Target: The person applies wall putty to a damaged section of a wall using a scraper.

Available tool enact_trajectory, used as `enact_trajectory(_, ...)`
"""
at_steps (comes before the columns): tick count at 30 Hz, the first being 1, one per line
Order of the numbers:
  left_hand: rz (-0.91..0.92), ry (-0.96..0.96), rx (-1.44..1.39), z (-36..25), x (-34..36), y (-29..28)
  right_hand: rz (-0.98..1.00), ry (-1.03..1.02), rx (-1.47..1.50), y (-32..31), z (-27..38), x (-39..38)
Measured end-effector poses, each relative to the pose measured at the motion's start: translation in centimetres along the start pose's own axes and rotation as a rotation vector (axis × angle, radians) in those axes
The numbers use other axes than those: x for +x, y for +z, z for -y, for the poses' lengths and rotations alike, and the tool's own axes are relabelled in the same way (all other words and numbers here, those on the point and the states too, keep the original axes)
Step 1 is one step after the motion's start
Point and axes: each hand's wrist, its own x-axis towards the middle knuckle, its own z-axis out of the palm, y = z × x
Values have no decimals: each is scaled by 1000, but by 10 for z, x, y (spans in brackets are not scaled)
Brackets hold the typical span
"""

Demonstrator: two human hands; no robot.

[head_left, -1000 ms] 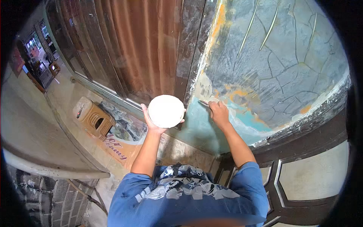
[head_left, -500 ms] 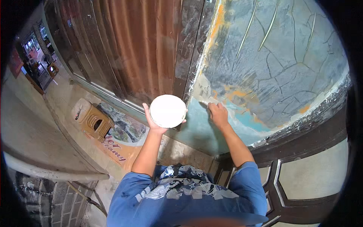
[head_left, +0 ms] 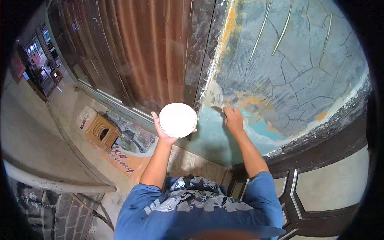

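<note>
My left hand point(head_left: 162, 133) is wrapped round a round tub point(head_left: 178, 120) with a bright white top surface, holding it from below and the sides. Overexposure hides whether that white is a lid or the contents. Up against the wall point(head_left: 212, 124), my right hand point(head_left: 233, 119) pinches a small putty knife point(head_left: 217, 109). Its thin blade points left and lies at or very near a pale grey-white patch point(head_left: 213, 94) beside the door frame. Around the hand the wall surface is turquoise, with orange and grey areas above it.
A tan plastic stool point(head_left: 100, 130) stands on the floor to the left, next to a printed banner point(head_left: 130, 162). Glass with a brown curtain point(head_left: 144, 52) rises ahead. Dark wooden panelling point(head_left: 296, 196) is close at my right. A pale pipe point(head_left: 60, 184) runs at the lower left.
My right hand has shifted slightly right and the knife's blade looks darker and turned. The tub in my left hand sits slightly lower in view.
</note>
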Motion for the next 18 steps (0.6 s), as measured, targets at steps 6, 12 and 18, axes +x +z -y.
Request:
enact_trajectory(6,-47,22,18,-1,-5,-2,-92,-79,97,-10,6,4)
enact_trajectory(12,-56,8,14,-1,3,3,59,-7,-8,11,-3,0)
enact_trajectory(18,-28,6,18,-5,-3,1,-52,-28,96,-10,3,6)
